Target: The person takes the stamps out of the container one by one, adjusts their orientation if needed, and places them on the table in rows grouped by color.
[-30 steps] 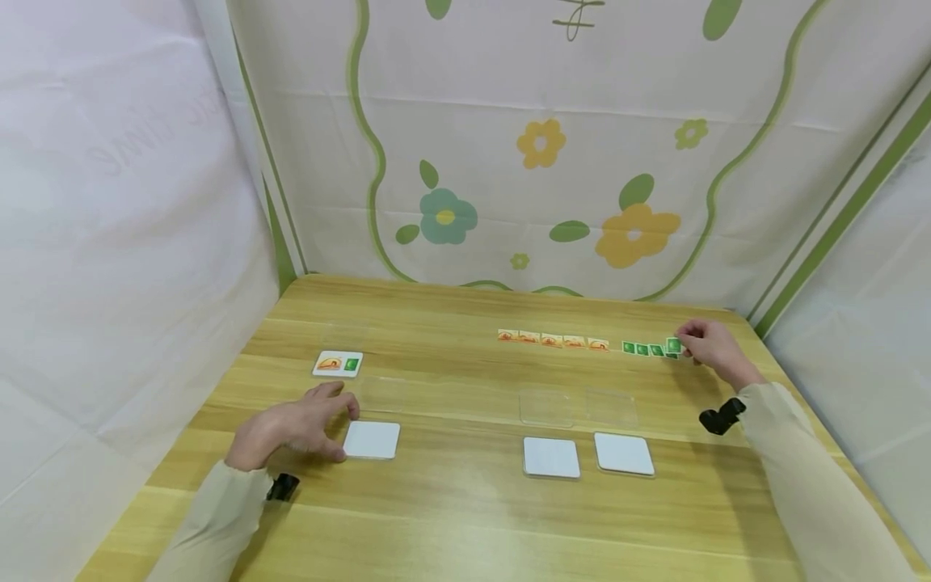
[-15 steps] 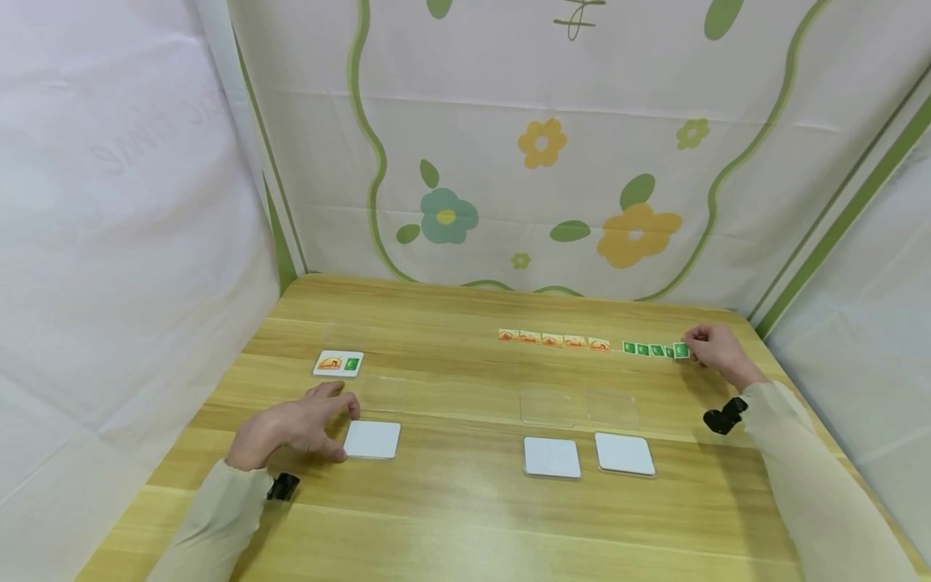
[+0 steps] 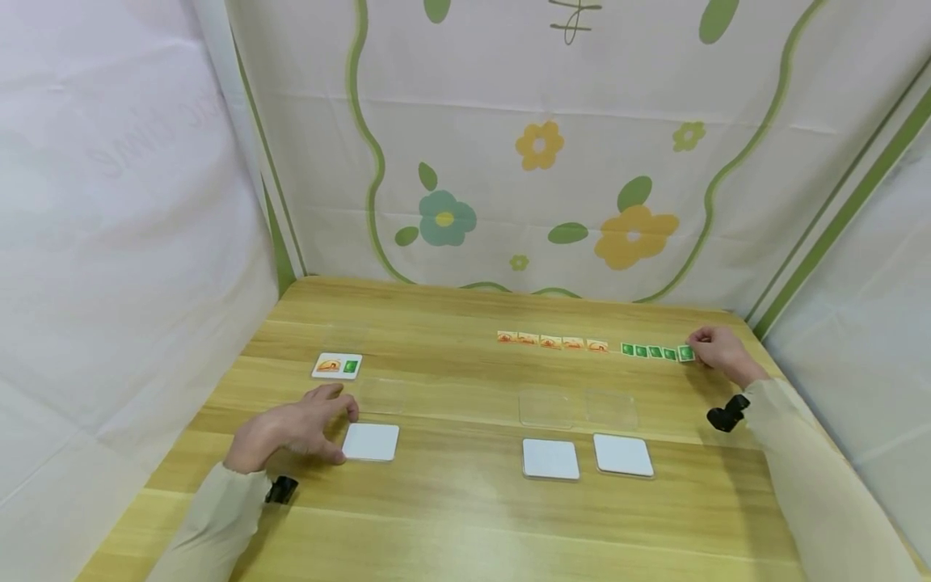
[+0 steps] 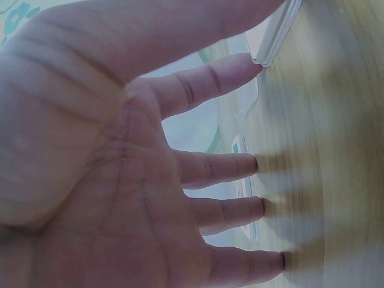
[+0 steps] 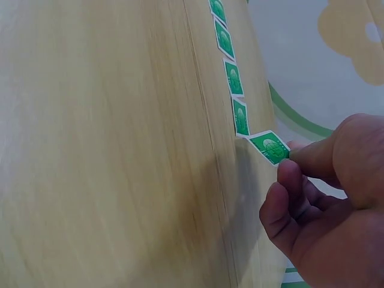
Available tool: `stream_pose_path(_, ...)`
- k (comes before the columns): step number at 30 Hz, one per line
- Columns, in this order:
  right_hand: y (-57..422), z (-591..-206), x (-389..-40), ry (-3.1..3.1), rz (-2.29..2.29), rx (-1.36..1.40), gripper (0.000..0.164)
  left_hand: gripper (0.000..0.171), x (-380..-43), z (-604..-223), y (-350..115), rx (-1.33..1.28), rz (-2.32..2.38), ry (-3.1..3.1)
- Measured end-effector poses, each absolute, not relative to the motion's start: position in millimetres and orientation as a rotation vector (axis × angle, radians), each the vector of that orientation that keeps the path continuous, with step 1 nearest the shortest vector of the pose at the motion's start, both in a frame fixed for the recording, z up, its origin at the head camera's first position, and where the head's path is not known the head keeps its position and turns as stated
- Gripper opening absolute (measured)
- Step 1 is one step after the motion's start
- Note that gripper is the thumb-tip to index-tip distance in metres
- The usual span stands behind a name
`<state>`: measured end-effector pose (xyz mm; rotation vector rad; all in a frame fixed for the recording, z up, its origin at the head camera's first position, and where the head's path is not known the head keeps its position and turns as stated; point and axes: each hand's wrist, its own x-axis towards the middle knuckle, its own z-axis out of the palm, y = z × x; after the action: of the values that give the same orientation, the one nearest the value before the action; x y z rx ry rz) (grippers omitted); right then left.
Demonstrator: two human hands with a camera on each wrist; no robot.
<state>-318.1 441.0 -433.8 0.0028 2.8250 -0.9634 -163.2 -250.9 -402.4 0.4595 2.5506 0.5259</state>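
Observation:
Between thumb and fingers, my right hand (image 3: 720,354) pinches a small green stamp (image 5: 270,147) with a white border. In the right wrist view this stamp is tilted, its near corner by the end of a row of green stamps (image 5: 233,78) on the table. My left hand (image 3: 291,428) rests on the table at the left, fingers spread and mostly straight. Its thumb and index fingertip touch the left edge of a stack of white cards (image 3: 371,442). Just beyond that hand lies a white card (image 3: 337,365) bearing one orange picture and one green stamp.
A row of orange picture stamps (image 3: 550,342) lies left of the green ones. Two more white card stacks, one at centre (image 3: 550,459) and another to its right (image 3: 623,455), sit nearer. Clear plastic pieces (image 3: 545,409) lie behind them. Printed fabric walls (image 3: 465,145) surround the wooden table (image 3: 451,509).
My right hand has moved slightly right and lowered the green stamp from above the row to the row's right end. The left hand has stayed in place.

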Motion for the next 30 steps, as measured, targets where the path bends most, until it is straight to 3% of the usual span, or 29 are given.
stream_pose_path(30,451.5,-458.4,-325.0,2.894,-0.956,0.120,0.032,0.041,-163.7,-403.9,-252.4,0.446,0.559,2.537)
